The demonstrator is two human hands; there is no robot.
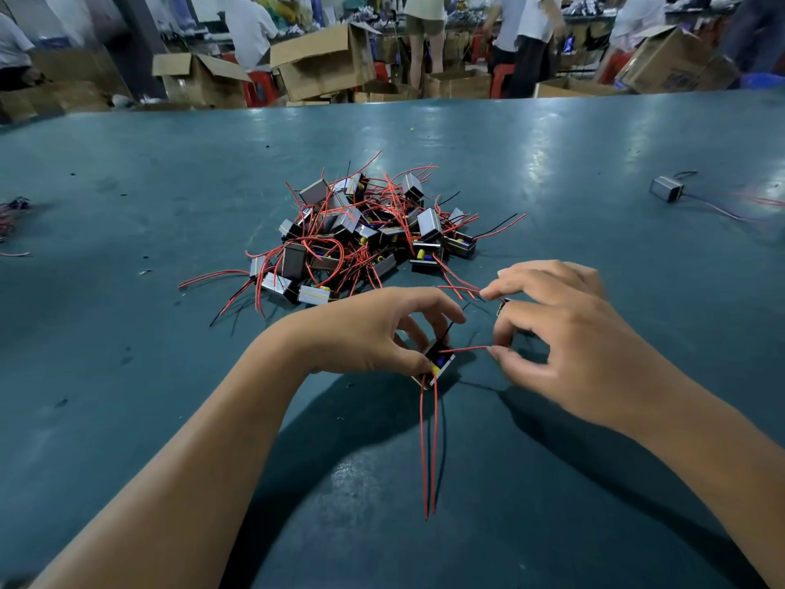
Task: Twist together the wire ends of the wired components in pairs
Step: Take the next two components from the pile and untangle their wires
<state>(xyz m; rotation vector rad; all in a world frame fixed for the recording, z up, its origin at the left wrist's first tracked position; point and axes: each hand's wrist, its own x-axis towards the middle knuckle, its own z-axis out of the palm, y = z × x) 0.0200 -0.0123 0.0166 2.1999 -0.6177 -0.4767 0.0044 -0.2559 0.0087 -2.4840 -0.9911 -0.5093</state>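
Near desk's front edge, on teal mat (127, 197): left hand (365, 329) grips transformer (437, 364); right hand (565, 329) pinches its red wire (465, 349). Transformer pile (365, 235) mid-desk. Cardboard boxes (323, 61), workers behind.

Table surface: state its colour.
Dark teal-green table, seen plainly in the head view.

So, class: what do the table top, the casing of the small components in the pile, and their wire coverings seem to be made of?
Table top: probably painted or coated teal board; semi-gloss, it mirrors the lamps, with scuffs.
Component casing: likely metal, a grey, dully shiny shell with sharp folded edges.
Wire coverings: apparently plastic insulation, smooth red or black, bending freely.
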